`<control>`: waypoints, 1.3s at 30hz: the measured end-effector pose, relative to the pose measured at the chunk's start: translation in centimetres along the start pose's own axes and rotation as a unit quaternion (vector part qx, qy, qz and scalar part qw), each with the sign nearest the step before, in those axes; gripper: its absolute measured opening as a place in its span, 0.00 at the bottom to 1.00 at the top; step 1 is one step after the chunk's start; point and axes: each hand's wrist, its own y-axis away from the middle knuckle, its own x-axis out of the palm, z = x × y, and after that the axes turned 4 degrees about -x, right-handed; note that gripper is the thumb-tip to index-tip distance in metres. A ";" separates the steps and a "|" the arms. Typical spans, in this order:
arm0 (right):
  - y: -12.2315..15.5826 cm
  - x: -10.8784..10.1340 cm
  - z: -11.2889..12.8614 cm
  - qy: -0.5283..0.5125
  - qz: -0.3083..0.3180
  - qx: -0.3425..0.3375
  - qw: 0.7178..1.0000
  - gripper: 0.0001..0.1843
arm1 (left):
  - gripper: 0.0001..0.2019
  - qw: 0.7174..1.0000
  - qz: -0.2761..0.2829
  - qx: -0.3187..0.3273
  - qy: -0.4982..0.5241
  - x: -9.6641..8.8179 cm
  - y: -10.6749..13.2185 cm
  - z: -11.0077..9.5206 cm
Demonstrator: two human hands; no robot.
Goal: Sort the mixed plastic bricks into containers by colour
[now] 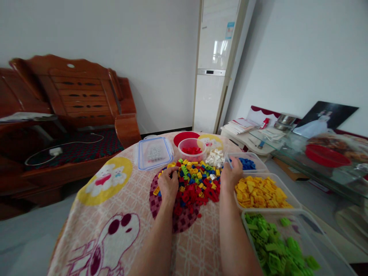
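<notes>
A mixed pile of toy building bricks (198, 174) in red, yellow, blue and green lies on the patterned tablecloth. At its left edge, my left hand (169, 184) has its fingers curled down among the bricks; whatever they pinch is too small to make out. My right hand (232, 172) is at the near left corner of a clear tub holding blue bricks (247, 163), its fingers apart over the rim. Just below that hand are yellow bricks (260, 191) in another clear tub. A heap of white bricks (215, 158) sits behind the pile.
Green bricks (273, 241) fill part of a large clear tub at the near right. Red bricks (192, 150) are in a round tub at the back, beside a blue-rimmed lid (155, 153). A glass table (301, 161) stands right; a wooden bench (77, 99) stands left.
</notes>
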 end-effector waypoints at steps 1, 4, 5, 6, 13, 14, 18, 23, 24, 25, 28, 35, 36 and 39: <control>0.1 -0.3 0.7 0.052 0.062 -0.036 0.996 0.21 | 0.15 1.000 0.000 -0.001 -0.001 0.0 0.0 0.0; 0.6 -1.3 3.2 0.187 0.247 -0.118 0.943 0.17 | 0.15 1.000 0.000 -0.006 -0.002 0.0 -0.1 0.0; 0.9 -1.6 4.0 0.227 0.279 -0.130 0.924 0.17 | 0.15 1.000 -0.002 -0.007 -0.002 0.1 -0.1 0.0; 1.2 -1.8 4.8 0.264 0.297 -0.140 0.907 0.17 | 0.15 1.000 -0.003 -0.007 -0.003 0.1 -0.1 0.1; 2.0 -3.1 6.0 0.365 0.396 -0.159 0.828 0.19 | 0.15 1.000 -0.004 -0.006 -0.002 0.1 -0.1 0.1; 1.8 -3.2 5.7 0.369 0.400 -0.159 0.824 0.19 | 0.15 1.000 -0.002 -0.004 -0.003 0.1 -0.1 0.1; 1.4 -3.1 4.5 0.377 0.432 -0.155 0.804 0.19 | 0.15 1.000 -0.001 -0.002 0.007 0.1 -0.2 0.2; 1.6 -2.4 3.3 0.393 0.452 -0.174 0.782 0.20 | 0.15 1.000 0.000 -0.004 0.004 0.2 -0.2 0.4; 1.7 -2.3 3.1 0.393 0.450 -0.174 0.783 0.20 | 0.15 1.000 0.000 -0.005 0.005 0.2 -0.2 0.5; 1.7 -2.2 2.9 0.392 0.448 -0.171 0.785 0.20 | 0.15 1.000 0.001 -0.006 0.006 0.2 -0.3 0.5; 1.6 -2.0 2.7 0.383 0.437 -0.162 0.798 0.19 | 0.15 1.000 -0.002 -0.009 0.012 0.3 -0.3 0.5; 2.7 -0.6 4.2 0.304 0.436 -0.229 0.815 0.18 | 0.15 1.000 0.000 -0.002 0.006 0.2 -0.3 0.4; 2.9 -0.3 4.4 0.285 0.437 -0.239 0.819 0.18 | 0.15 1.000 0.001 -0.002 0.002 0.2 -0.3 0.4; 3.3 0.4 4.7 0.238 0.439 -0.261 0.826 0.17 | 0.15 1.000 0.004 0.000 -0.010 0.1 -0.3 0.3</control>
